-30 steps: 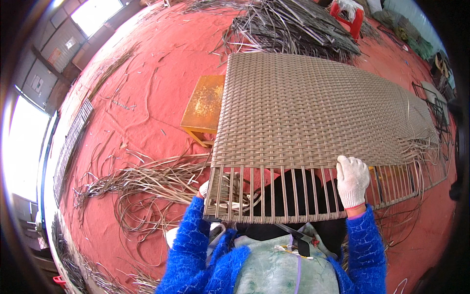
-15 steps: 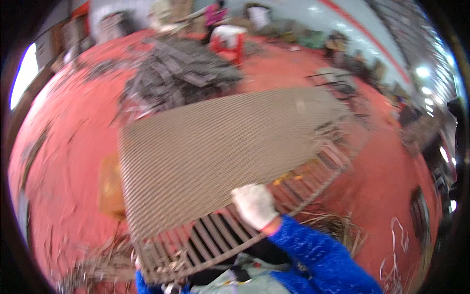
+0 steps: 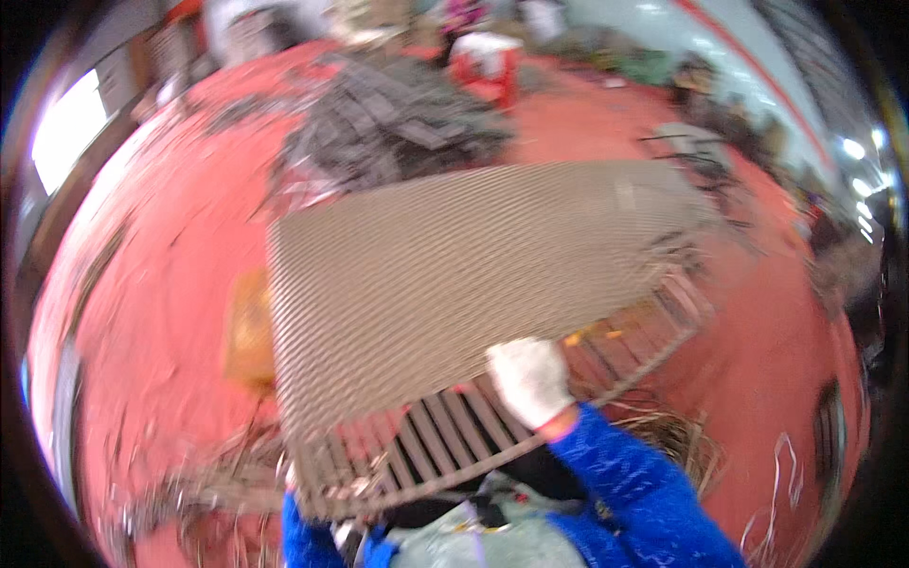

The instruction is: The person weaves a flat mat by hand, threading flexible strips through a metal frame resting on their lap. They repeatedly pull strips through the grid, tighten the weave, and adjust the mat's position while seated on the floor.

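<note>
A large half-woven wicker panel [image 3: 454, 284] is held tilted above the red floor [image 3: 142, 284]. Its bare near frame is gripped by the gloved right hand [image 3: 530, 379], fingers closed, steadying it; the left hand is hidden beneath the lower corner.

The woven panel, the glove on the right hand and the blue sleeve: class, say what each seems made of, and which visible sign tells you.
Woven panel: probably grey-brown synthetic or natural wicker strands, matte, shown by close ribbed rows; bare bars at the near edge suggest a rigid frame, material unclear.
Glove on the right hand: white knitted fabric, by its soft, dull surface.
Blue sleeve: fuzzy knit or fleece, by its nubbly texture.
</note>
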{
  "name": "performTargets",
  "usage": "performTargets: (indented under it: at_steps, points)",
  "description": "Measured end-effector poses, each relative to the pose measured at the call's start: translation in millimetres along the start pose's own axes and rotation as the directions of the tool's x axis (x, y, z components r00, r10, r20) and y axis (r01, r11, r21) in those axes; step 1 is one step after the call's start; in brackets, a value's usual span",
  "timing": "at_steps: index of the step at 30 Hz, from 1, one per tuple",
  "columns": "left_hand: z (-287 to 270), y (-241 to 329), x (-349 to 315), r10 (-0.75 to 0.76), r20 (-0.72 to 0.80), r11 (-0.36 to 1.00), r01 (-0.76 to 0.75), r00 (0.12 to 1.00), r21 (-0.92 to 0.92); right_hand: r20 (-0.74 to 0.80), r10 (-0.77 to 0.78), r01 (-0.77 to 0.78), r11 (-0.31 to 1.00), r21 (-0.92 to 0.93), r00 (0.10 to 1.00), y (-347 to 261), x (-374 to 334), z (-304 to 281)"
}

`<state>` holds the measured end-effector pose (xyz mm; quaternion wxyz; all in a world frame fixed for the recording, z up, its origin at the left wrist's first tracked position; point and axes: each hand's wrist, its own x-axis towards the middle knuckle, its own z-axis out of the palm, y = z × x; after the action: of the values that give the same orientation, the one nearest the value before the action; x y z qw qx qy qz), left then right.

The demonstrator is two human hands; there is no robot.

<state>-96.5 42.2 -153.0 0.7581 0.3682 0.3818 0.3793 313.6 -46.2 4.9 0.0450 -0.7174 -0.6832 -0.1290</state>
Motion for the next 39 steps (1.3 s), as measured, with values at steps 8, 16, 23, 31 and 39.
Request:
performTargets:
  at_steps: [8,16,23,31,39]
  points:
    - [-18,-7,-24,0.057,0.061,0.998,-0.056,0.996,-0.023,-0.155,-0.008,0.015,0.999,0.046,0.988,-6,0,6]
    - [-13,19,-33,-0.069,-0.034,0.992,0.072,0.997,0.106,-0.229,-0.046,0.058,0.997,0.049,0.972,-3,-3,14]
    - [-27,66,-62,-0.044,-0.059,0.861,0.068,0.997,0.504,-0.271,-0.034,0.053,0.997,0.061,0.962,-2,-4,14]
    - [-19,171,-89,0.136,-0.173,0.413,0.103,0.976,0.905,-0.23,-0.069,0.076,0.997,0.023,0.971,-3,-2,6]
    - [86,271,-89,0.318,0.036,0.19,-0.101,0.948,0.977,-0.477,-0.256,0.361,0.922,0.142,0.841,-22,4,-22]
